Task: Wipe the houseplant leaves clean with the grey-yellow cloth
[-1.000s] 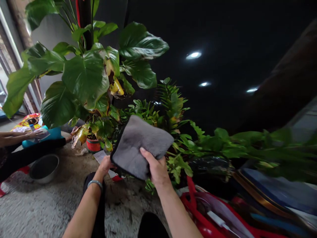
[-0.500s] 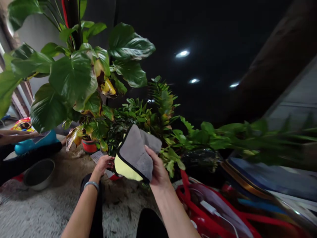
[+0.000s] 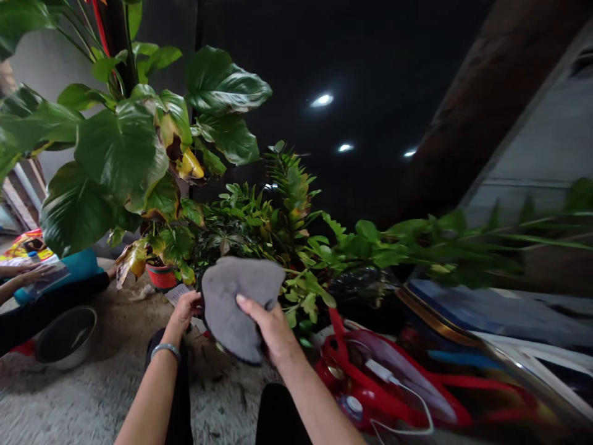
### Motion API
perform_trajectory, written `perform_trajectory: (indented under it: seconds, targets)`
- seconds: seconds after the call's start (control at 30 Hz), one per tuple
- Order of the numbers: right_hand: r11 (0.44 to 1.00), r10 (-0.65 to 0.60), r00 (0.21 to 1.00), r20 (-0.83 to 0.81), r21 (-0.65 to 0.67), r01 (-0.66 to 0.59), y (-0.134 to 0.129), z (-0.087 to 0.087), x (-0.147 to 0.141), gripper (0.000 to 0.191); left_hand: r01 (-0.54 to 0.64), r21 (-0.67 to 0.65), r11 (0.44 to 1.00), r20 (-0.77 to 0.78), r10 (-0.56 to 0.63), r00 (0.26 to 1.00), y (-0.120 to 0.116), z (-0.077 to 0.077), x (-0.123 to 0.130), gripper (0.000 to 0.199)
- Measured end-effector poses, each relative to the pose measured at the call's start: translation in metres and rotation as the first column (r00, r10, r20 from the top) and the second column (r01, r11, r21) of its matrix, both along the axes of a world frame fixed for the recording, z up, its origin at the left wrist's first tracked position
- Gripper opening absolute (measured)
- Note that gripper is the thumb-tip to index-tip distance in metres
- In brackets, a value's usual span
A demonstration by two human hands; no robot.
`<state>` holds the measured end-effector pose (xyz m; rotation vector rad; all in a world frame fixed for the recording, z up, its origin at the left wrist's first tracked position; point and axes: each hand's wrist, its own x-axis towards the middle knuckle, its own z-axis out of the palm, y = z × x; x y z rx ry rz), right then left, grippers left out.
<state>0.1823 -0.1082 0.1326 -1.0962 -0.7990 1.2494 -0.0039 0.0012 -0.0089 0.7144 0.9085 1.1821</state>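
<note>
A grey microfiber cloth [image 3: 241,290] with a dark edging is stretched between my hands, its grey side towards me. My right hand [image 3: 273,330] grips its right side, thumb pressed flat on top and fingers hidden underneath. At the cloth's left edge, the fingers of my left hand [image 3: 185,309] are closed in a pinch, partly hidden. A bracelet [image 3: 167,351] circles my left wrist. Behind the left hand shows a printed paper [image 3: 177,293], close to a red pot [image 3: 161,275].
Leafy potted plants [image 3: 123,145] line the dark wall ahead. On the right sit a red bag [image 3: 343,352], a white charger [image 3: 380,371] with its cable and a bottle [image 3: 354,405]. A basin [image 3: 67,337] stands left, near another person's hands [image 3: 34,275] on a blue object [image 3: 83,266].
My right hand has shifted left and slightly down, its thumb now across the cloth. The cloth has flattened out, and its yellow side is mostly out of sight. The view has swung slightly right.
</note>
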Motion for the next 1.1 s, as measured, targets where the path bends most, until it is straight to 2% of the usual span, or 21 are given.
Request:
perform_trajectory:
  seconds: [0.07,0.13,0.2,0.27,0.33,0.37,0.43,0.5,0.57,0.63,0.7,0.77,0.87,0.93,1.0,1.03,1.1]
  targets:
    - [0.980,-0.182,0.982,0.043,0.095,0.177,0.024,0.020,0.007,0.048,0.018,0.018,1.000,-0.021,-0.017,1.000,-0.004,0.004,0.003,0.034]
    - [0.969,-0.246,0.969,-0.028,0.022,0.246,0.044,0.021,0.011,0.039,0.033,0.036,0.999,-0.047,-0.031,0.998,-0.009,0.007,0.005,0.039]
    - [0.974,-0.179,0.967,-0.179,-0.170,0.149,0.050,0.002,0.010,0.028,0.027,0.052,0.998,-0.076,-0.023,0.997,-0.013,0.009,0.006,0.042]
    - [0.942,-0.104,0.947,-0.305,-0.335,-0.004,0.040,-0.026,0.008,0.021,0.013,0.067,0.998,-0.104,-0.006,0.995,-0.015,0.010,0.005,0.043]
    - [0.913,-0.077,0.936,-0.343,-0.401,-0.072,0.022,-0.046,0.004,0.023,0.005,0.076,0.997,-0.120,0.004,0.993,-0.016,0.009,0.003,0.044]
    - [0.919,-0.072,0.940,-0.334,-0.389,-0.068,0.013,-0.049,0.003,0.027,0.001,0.078,0.997,-0.126,0.009,0.992,-0.017,0.009,0.002,0.045]
    - [0.965,-0.063,0.961,-0.269,-0.262,-0.010,0.002,-0.036,-0.001,0.037,-0.014,0.079,0.997,-0.130,0.024,0.991,-0.018,0.010,0.000,0.045]
    - [0.997,-0.079,0.984,-0.160,-0.032,0.075,0.004,-0.006,-0.005,0.044,-0.036,0.078,0.996,-0.135,0.047,0.990,-0.021,0.012,0.000,0.043]
    - [0.985,-0.083,0.993,-0.080,0.146,0.094,0.016,0.026,-0.011,0.045,-0.054,0.080,0.995,-0.142,0.065,0.988,-0.023,0.015,0.001,0.040]
    - [0.986,-0.028,0.996,-0.090,0.164,0.042,0.029,0.042,-0.019,0.040,-0.072,0.081,0.994,-0.150,0.083,0.985,-0.026,0.016,0.003,0.035]
    - [0.997,0.054,0.986,-0.156,0.062,-0.044,0.035,0.033,-0.028,0.035,-0.108,0.090,0.990,-0.145,0.121,0.982,-0.030,0.017,0.004,0.028]
    - [0.992,0.106,0.978,-0.182,-0.050,-0.117,0.028,0.004,-0.034,0.032,-0.163,0.102,0.981,-0.140,0.177,0.974,-0.035,0.020,0.003,0.022]
    - [0.973,0.148,0.982,-0.115,-0.158,-0.165,0.001,-0.040,-0.029,0.029,-0.287,0.061,0.956,-0.046,0.289,0.956,-0.051,0.038,-0.006,0.022]
    - [0.972,0.155,0.984,-0.084,-0.164,-0.167,-0.014,-0.047,-0.017,0.028,-0.335,0.058,0.941,0.157,0.323,0.934,-0.070,0.059,-0.017,0.024]
    - [0.989,0.128,0.990,-0.060,-0.069,-0.132,-0.017,-0.031,-0.002,0.031,-0.334,0.168,0.927,0.350,0.260,0.900,-0.098,0.083,-0.032,0.026]
    - [0.996,0.093,0.994,-0.054,0.003,-0.093,-0.014,-0.017,0.005,0.034,-0.328,0.259,0.909,0.370,0.221,0.903,-0.115,0.093,-0.040,0.029]
    - [0.993,-0.013,0.998,-0.064,0.115,0.020,0.001,0.010,0.016,0.040,-0.215,0.374,0.902,0.204,0.146,0.968,-0.153,0.104,-0.054,0.035]
